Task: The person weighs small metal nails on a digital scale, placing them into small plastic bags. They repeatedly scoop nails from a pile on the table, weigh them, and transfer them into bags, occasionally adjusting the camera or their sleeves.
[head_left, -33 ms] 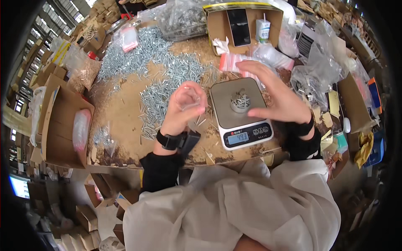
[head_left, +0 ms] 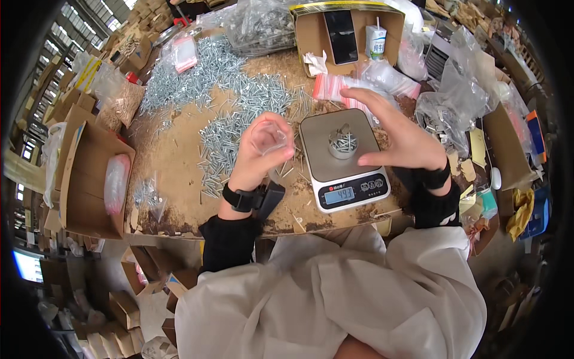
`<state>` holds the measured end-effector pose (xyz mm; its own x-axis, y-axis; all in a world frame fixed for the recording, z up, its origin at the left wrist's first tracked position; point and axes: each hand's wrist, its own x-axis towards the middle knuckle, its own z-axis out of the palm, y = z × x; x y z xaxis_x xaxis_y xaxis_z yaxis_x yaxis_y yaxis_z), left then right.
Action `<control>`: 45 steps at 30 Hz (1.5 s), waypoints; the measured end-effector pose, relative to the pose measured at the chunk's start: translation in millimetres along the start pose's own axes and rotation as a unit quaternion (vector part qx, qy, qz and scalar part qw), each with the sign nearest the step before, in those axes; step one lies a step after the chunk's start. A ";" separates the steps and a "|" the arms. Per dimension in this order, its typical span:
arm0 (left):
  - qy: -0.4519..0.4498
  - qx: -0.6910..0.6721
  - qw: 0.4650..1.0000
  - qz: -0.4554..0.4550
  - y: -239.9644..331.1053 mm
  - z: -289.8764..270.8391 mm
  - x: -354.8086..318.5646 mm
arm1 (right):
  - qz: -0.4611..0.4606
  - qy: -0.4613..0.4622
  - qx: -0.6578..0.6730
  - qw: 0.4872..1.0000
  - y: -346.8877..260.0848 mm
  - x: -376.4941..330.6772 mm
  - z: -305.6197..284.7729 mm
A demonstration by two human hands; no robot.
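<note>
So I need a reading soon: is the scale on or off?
On. The scale has a lit display showing digits, with a small cup of screws on its platform.

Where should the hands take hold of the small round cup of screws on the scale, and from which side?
Probably by its round side wall, coming from the right, where the right hand is open beside it. The small cup stands upright on the scale with its mouth up and full of screws, so gripping over the top would likely disturb them.

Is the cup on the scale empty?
No, the small cup on the scale holds a pile of screws, beside the right hand.
</note>
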<state>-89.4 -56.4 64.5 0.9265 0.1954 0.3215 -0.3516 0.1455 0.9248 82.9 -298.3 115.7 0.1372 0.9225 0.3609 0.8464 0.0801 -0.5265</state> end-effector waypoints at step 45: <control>-0.060 0.244 0.967 -0.044 -39.1 52.1 28.5 | 0.066 0.166 0.093 0.979 6.5 5.3 28.8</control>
<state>-42.2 -107.0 48.0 0.9691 0.0858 0.2312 -0.1922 -0.3245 0.9262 74.3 -282.0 92.1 0.4248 0.7583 0.4946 0.7055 0.0651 -0.7057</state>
